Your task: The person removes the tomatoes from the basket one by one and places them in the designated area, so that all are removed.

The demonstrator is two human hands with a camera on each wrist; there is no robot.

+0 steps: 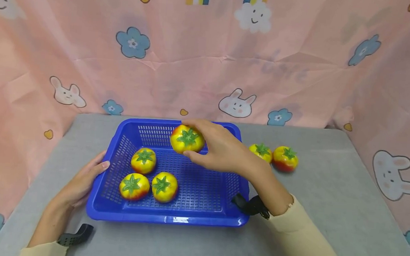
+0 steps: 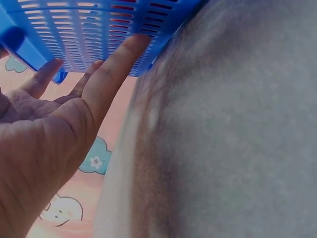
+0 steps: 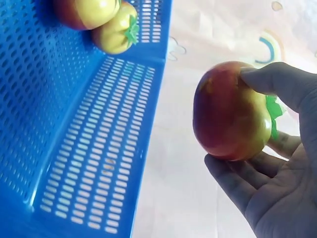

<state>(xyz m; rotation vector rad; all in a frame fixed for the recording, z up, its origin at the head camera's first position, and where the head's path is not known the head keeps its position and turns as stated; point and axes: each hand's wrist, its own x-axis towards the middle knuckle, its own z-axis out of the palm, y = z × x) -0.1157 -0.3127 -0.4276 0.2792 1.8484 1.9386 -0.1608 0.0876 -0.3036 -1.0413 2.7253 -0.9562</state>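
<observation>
One yellow-and-red persimmon-shaped fruit (image 1: 186, 140) with a green calyx is gripped between thumb and fingers of the right hand (image 1: 221, 148), raised above the blue slotted basket (image 1: 132, 217). Three similar fruits (image 1: 144, 160) lie in the basket, left of that hand, on the side toward the left hand (image 1: 82, 181); two more fruits (image 1: 285, 159) rest on the grey tabletop (image 1: 327, 198) to its right, outside the basket. Left hand grips the basket's left rim, thumb on top, fingers against the outer wall; pink printed backdrop (image 1: 193, 84) hangs beyond both hands.
</observation>
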